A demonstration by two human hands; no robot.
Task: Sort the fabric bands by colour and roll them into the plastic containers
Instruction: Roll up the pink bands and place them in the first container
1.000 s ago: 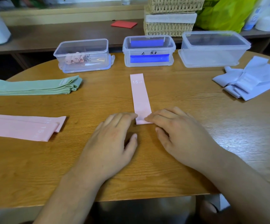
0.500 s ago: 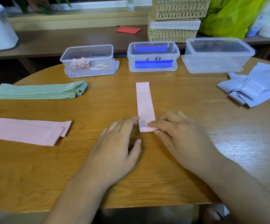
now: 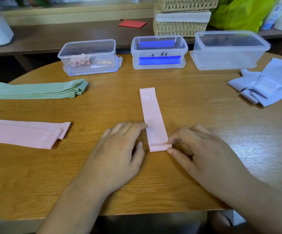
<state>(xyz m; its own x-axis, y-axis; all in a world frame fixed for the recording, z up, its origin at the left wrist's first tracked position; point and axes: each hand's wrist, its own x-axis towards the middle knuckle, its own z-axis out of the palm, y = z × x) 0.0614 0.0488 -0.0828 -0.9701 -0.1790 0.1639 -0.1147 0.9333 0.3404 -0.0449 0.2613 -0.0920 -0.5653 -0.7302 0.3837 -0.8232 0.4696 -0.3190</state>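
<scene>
So I count three plastic containers (image 3: 106, 53) (image 3: 135, 51) (image 3: 228, 54), two wicker baskets (image 3: 187, 4) (image 3: 179, 28), one red card (image 3: 132, 24), one pink band (image 3: 153, 119) mid-frame, one green pile (image 3: 35, 91), one pink pile (image 3: 21, 134), one lilac pile (image 3: 268, 83), two hands (image 3: 118, 149) (image 3: 202, 152).

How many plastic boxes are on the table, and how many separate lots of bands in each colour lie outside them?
Plastic containers: 3
Pink lots: 2, left pile and single band
Green stack: 1
Lilac pile: 1
Total: 7

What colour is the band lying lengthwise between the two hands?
The band is pale pink, with white 15 LB print near its far end; the head view shows it.
</scene>
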